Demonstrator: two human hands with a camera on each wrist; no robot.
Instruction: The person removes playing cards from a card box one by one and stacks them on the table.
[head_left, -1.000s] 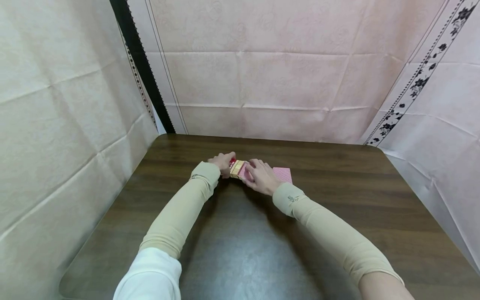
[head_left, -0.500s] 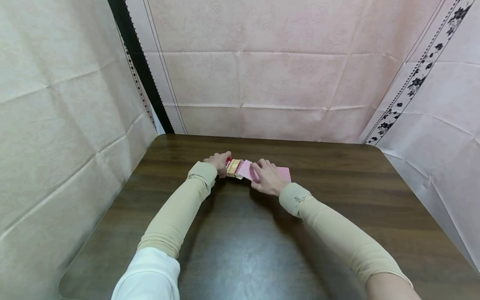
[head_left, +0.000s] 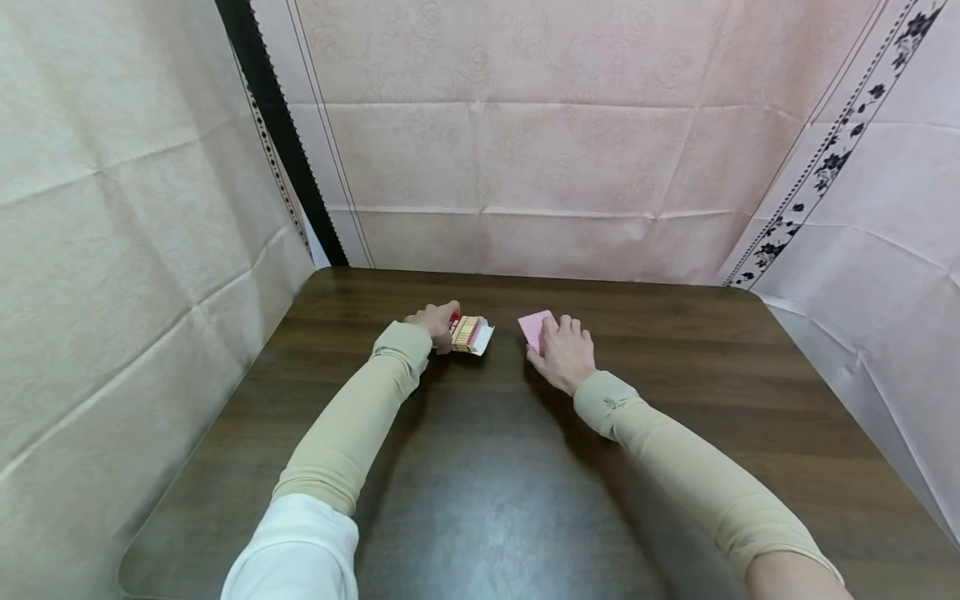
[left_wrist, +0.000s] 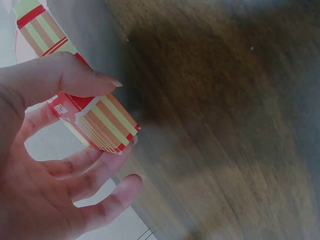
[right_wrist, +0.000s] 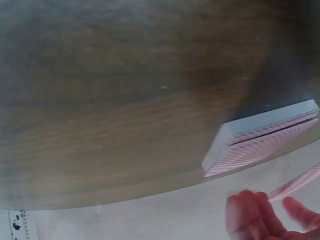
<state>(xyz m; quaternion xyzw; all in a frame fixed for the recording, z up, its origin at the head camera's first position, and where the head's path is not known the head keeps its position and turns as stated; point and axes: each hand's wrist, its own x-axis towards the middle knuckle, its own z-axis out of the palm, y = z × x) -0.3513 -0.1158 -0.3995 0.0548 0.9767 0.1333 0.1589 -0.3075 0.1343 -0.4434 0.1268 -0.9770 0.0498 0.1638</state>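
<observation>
My left hand point(head_left: 432, 323) holds a small red-and-yellow striped card box point(head_left: 467, 333) above the table, its white flap point(head_left: 482, 337) pointing right. In the left wrist view the thumb lies across the box point(left_wrist: 107, 122), with fingers at its other side. To the right, my right hand point(head_left: 566, 354) pinches a thin pink-patterned playing card point(head_left: 533, 327); whether it is one card or more cannot be told. Below that hand, the right wrist view shows a stack of pink-backed cards point(right_wrist: 265, 142) with white edges on the table. The head view hides this stack behind the hand.
The dark wooden table point(head_left: 465, 467) has a far edge just beyond both hands. Pale cloth point(head_left: 570, 167) hangs behind it, with more cloth at the left and right. A black strip point(head_left: 285, 133) runs down at the back left corner.
My right hand has moved right, away from the box, taking the pink card with it. The box's white flap has come into view. My left hand has shifted slightly left.
</observation>
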